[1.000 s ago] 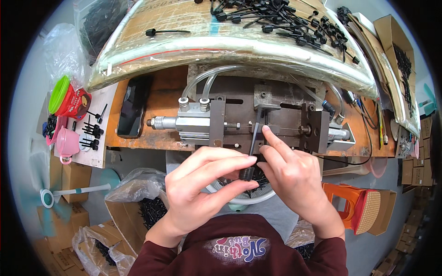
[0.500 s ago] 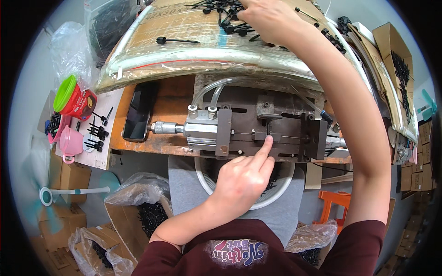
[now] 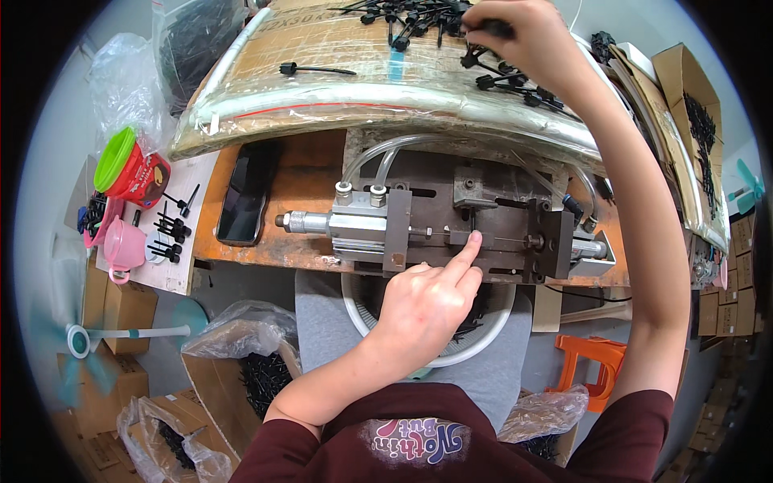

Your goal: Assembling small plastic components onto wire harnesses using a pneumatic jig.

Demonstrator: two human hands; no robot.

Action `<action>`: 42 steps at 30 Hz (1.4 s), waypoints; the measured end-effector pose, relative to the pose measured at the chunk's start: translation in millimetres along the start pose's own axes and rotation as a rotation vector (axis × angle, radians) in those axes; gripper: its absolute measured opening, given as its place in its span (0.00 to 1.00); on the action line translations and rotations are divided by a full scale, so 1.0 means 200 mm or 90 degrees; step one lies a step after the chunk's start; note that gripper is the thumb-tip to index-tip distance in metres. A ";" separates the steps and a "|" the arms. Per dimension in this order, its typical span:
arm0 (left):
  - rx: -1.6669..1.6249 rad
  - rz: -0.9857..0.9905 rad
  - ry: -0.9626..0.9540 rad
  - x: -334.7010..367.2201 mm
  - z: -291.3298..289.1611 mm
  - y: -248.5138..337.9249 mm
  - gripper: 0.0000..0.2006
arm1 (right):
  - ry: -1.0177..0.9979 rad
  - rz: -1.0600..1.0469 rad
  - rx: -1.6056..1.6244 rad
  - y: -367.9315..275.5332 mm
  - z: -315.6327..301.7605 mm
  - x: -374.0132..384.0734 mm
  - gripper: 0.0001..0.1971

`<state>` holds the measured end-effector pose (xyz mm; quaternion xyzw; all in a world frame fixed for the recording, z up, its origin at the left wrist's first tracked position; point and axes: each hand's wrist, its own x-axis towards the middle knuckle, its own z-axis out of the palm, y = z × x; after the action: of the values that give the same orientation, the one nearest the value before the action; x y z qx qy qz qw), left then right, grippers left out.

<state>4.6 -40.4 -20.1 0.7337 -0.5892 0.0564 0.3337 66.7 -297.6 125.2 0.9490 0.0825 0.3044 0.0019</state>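
Note:
My left hand point(image 3: 427, 310) reaches over the front of a dark metal fixture point(image 3: 503, 213). Its index finger is stretched out, with the tip on a small black piece point(image 3: 473, 219) at the middle of the fixture; the other fingers are curled in. Thin metal rods point at this spot from both sides. Above the far cardboard, my right hand point(image 3: 531, 40) is closed on a black capped plastic part point(image 3: 495, 30), partly hidden by the fingers. Beside it lie several black parts with round heads and thin stems point(image 3: 419, 20).
A silver cylinder point(image 3: 358, 225) with clear air hoses point(image 3: 386, 145) stands left of the fixture, near a dark phone point(image 3: 245, 193). A white basket point(image 3: 483, 346) rests on my lap. Farther left are a red tub point(image 3: 137, 173) and a pink cup point(image 3: 125, 245). An orange stool point(image 3: 592, 370) stands right.
My right hand has drawn back rightward from the heap with a black part in it. Both metal rods have moved inward toward the fixture's middle. My left fingertip stays on the small piece.

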 end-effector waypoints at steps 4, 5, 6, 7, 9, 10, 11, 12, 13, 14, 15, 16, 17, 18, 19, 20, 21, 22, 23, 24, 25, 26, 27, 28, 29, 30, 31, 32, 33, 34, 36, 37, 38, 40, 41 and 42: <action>0.013 -0.001 0.005 -0.01 0.01 -0.01 0.13 | 0.054 0.367 0.287 -0.03 -0.09 -0.04 0.09; 0.017 -0.004 0.009 -0.02 0.00 -0.02 0.13 | 0.029 0.478 0.366 -0.05 -0.11 -0.04 0.10; 0.005 0.015 0.015 0.00 0.01 0.01 0.13 | 0.071 0.356 0.334 0.23 -0.06 -0.15 0.12; 0.007 0.011 0.019 0.00 0.01 0.01 0.13 | 0.094 0.389 0.391 0.25 -0.05 -0.17 0.13; -0.049 0.030 -0.006 -0.04 -0.03 0.01 0.13 | 0.143 0.457 0.497 0.26 -0.05 -0.21 0.15; -0.081 0.042 -0.020 -0.04 -0.06 0.02 0.14 | 0.144 0.425 0.611 0.29 -0.06 -0.22 0.15; -0.135 0.040 -0.033 -0.04 -0.09 0.03 0.15 | 0.165 0.436 0.638 0.32 -0.07 -0.25 0.16; -0.188 0.034 -0.048 -0.03 -0.12 0.05 0.17 | 0.185 0.447 0.669 0.30 -0.09 -0.27 0.16; -0.235 0.022 -0.061 -0.03 -0.16 0.06 0.18 | 0.202 0.454 0.708 0.25 -0.10 -0.27 0.16; -0.243 0.003 -0.015 -0.01 -0.19 0.07 0.23 | 0.206 0.470 0.722 0.19 -0.11 -0.29 0.14; -0.287 -0.016 0.048 0.01 -0.21 0.06 0.25 | 0.193 0.479 0.741 0.11 -0.12 -0.31 0.11; -0.286 -0.046 0.107 0.03 -0.22 0.04 0.26 | 0.181 0.490 0.758 0.04 -0.13 -0.34 0.08; -0.286 -0.076 0.165 0.05 -0.22 0.02 0.28 | 0.168 0.500 0.775 -0.04 -0.13 -0.37 0.06; -0.298 -0.083 0.211 0.08 -0.24 0.00 0.29 | 0.146 0.507 0.773 -0.12 -0.15 -0.40 0.07; -0.309 -0.093 0.257 0.11 -0.24 -0.02 0.30 | 0.121 0.515 0.774 -0.19 -0.15 -0.44 0.08; -0.318 -0.099 0.281 0.13 -0.24 -0.03 0.31 | 0.099 0.536 0.810 -0.26 -0.16 -0.48 0.08; -0.281 -0.070 0.309 0.14 -0.25 -0.03 0.33 | 0.105 0.555 0.856 -0.35 -0.16 -0.51 0.09; -0.175 -0.016 0.320 0.15 -0.27 -0.03 0.33 | 0.092 0.587 0.865 -0.43 -0.15 -0.54 0.09; -0.069 0.037 0.328 0.14 -0.28 -0.03 0.34 | 0.078 0.620 0.874 -0.50 -0.15 -0.57 0.09; -0.039 0.058 0.311 0.14 -0.26 -0.03 0.32 | 0.060 0.626 0.885 -0.54 -0.14 -0.62 0.08; -0.066 0.062 0.317 0.14 -0.25 0.00 0.25 | 0.040 0.630 0.902 -0.57 -0.12 -0.66 0.08; -0.079 0.078 0.271 0.12 -0.25 0.00 0.22 | 0.043 0.638 0.927 -0.60 -0.10 -0.70 0.08; -0.092 0.095 0.225 0.09 -0.25 0.00 0.20 | 0.044 0.647 0.949 -0.62 -0.10 -0.72 0.08; -0.132 0.100 0.249 0.08 -0.23 0.01 0.18 | 0.051 0.658 0.947 -0.64 -0.10 -0.74 0.08; -0.162 0.080 0.233 0.06 -0.24 0.05 0.17 | 0.059 0.668 0.945 -0.65 -0.10 -0.76 0.08; -0.185 0.074 0.201 0.04 -0.25 0.07 0.17 | 0.065 0.660 0.934 -0.64 -0.10 -0.78 0.08; -0.208 0.069 0.168 0.02 -0.26 0.09 0.17 | 0.072 0.651 0.923 -0.63 -0.10 -0.80 0.08; -0.229 0.068 0.142 0.00 -0.27 0.11 0.17 | 0.079 0.655 0.876 -0.64 -0.11 -0.81 0.08; -0.264 0.057 0.119 -0.02 -0.26 0.12 0.17 | 0.110 0.670 0.807 -0.64 -0.12 -0.82 0.07; -0.279 0.044 0.101 -0.05 -0.26 0.12 0.16 | 0.156 0.657 0.751 -0.64 -0.12 -0.83 0.07; -0.279 0.005 0.082 -0.08 -0.24 0.12 0.16 | 0.222 0.629 0.682 -0.60 -0.13 -0.87 0.07; -0.265 -0.020 0.080 -0.09 -0.22 0.12 0.16 | 0.237 0.620 0.678 -0.59 -0.13 -0.88 0.06; -0.250 -0.044 0.079 -0.11 -0.19 0.11 0.16 | 0.247 0.633 0.682 -0.59 -0.13 -0.90 0.07; -0.205 -0.036 0.087 -0.12 -0.08 0.08 0.15 | 0.256 0.651 0.698 -0.59 -0.13 -0.93 0.07; -0.169 -0.032 0.084 -0.12 -0.04 0.06 0.15 | 0.257 0.659 0.710 -0.60 -0.13 -0.94 0.07; -0.115 -0.014 0.079 -0.11 -0.01 0.05 0.14 | 0.257 0.666 0.721 -0.60 -0.13 -0.95 0.08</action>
<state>-9.8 -22.0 -25.6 0.7020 -0.5620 0.0448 0.4351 -119.7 -210.0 29.9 0.6478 -0.2327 0.3438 -0.6387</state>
